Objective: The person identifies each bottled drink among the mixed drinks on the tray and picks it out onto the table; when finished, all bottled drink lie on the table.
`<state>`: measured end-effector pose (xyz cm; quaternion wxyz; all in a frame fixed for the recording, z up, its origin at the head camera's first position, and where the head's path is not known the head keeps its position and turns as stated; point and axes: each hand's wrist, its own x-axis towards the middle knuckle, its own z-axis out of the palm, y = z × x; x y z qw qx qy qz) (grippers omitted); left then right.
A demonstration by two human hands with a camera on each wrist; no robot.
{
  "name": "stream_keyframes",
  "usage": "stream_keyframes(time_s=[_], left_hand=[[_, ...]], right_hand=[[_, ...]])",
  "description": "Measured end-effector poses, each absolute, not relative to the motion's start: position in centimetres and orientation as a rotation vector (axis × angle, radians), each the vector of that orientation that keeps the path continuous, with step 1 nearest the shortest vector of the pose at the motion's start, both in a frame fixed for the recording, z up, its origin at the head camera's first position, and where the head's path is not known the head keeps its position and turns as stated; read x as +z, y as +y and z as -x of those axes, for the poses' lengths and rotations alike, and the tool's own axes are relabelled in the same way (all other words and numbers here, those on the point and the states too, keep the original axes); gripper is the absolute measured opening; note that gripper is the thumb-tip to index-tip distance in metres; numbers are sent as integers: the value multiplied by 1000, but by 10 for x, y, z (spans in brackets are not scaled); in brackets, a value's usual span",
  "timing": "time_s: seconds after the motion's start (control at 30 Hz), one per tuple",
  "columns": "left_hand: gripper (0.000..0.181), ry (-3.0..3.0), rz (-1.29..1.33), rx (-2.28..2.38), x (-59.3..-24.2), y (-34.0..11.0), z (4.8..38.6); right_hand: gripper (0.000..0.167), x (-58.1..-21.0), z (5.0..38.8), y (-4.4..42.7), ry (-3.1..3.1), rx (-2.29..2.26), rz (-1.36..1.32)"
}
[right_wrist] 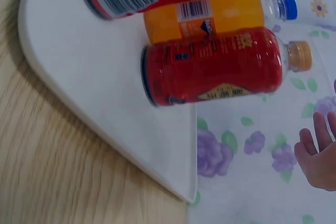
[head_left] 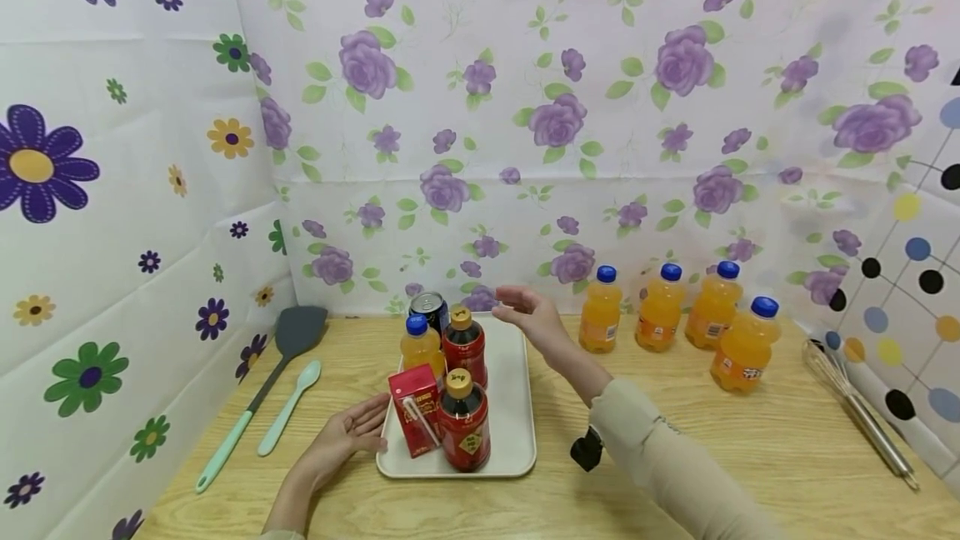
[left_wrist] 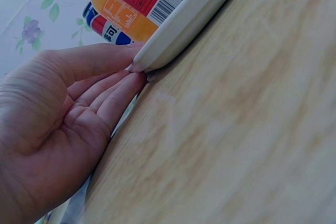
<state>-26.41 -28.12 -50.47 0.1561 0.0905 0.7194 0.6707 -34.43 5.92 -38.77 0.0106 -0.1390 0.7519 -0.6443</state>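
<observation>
7 bottles (head_left: 465, 432), 1 can (head_left: 431, 314), 1 carton (head_left: 414, 412), 1 tray (head_left: 512, 411).

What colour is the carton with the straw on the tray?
The carton is mainly red, seen best in the head view.

The left hand (head_left: 341, 442) reaches low, fingers extended; the right hand (head_left: 536, 322) (loosely bent) is raised.

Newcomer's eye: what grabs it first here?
The pale tray, centre, its left half crowded with two red bottles, a red carton, one orange bottle and a can. Four blue-capped orange bottles stand to its right. The left hand touches the tray's left edge; the right hand hovers near its far right corner.
</observation>
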Motion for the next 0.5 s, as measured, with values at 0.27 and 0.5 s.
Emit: stream_keyframes(time_s=[0.27,0.5], left_hand=[[83,2056,-258,1923,-504,-282,264],[84,2052,-263,1927,-504,-281,263]], right_hand=[[45,-392,344,28,2336,-1993,487],[44,-397,344,12,2340,-1941,499]])
